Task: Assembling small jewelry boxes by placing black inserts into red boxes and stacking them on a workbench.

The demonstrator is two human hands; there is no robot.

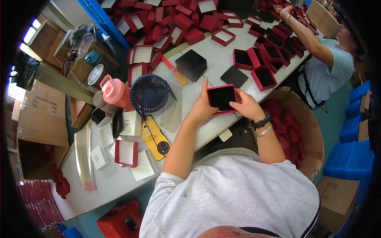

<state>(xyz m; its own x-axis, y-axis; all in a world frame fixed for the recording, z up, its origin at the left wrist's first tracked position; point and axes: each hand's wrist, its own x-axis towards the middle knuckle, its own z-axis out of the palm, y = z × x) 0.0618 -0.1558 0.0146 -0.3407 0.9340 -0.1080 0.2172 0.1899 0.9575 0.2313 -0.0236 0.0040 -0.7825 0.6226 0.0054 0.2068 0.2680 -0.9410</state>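
Between my two hands, over the white table's edge, is a small red box (222, 97) with a black pad inside. My left hand (203, 104) grips its left side, thumb at the lower left corner. On the right side, my right hand (247, 106) holds it with the thumb pressing at the pad's edge. Just beyond lies a flat black pad (234, 77), and left of that stands a stack of black pads (191, 65). Red boxes with black pads in them (264, 77) sit to the right of these.
A heap of red boxes and lids (170, 23) covers the far table. To the left stand a dark blue fan (149, 93), a pink jug (116, 92) and a yellow phone (155, 137). A large carton of red pieces (313, 139) is at my right; another person (331, 59) works beyond.
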